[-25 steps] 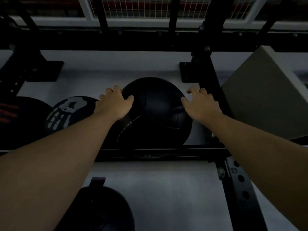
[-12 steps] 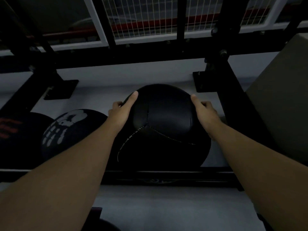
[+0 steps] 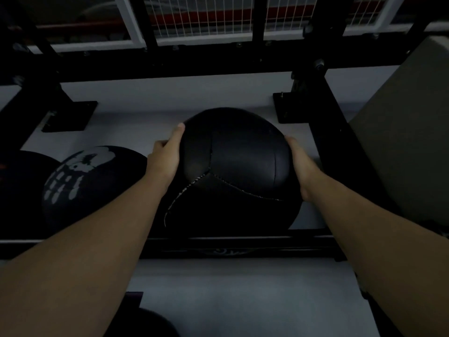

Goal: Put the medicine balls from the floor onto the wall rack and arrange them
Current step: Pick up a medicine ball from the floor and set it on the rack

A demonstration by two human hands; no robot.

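A plain black stitched medicine ball (image 3: 233, 166) rests on the black wall rack, above its front rail (image 3: 238, 246). My left hand (image 3: 166, 156) presses its left side with the thumb on top, and my right hand (image 3: 300, 161) cups its right side. To its left sits a black ball with a white handprint logo (image 3: 80, 181), touching or nearly touching it. A third dark ball (image 3: 17, 190) with red marks lies at the far left edge.
A black rack upright (image 3: 340, 147) runs just right of the held ball, with a grey padded box (image 3: 408, 132) beyond it. Wall brackets (image 3: 70, 115) and a wire-mesh window (image 3: 209, 18) are behind. Another dark ball (image 3: 150, 324) sits low at the bottom edge.
My hands slid from the top of the ball down onto its two sides and turned it, so the seam junction now faces me. The view tilted slightly upward.
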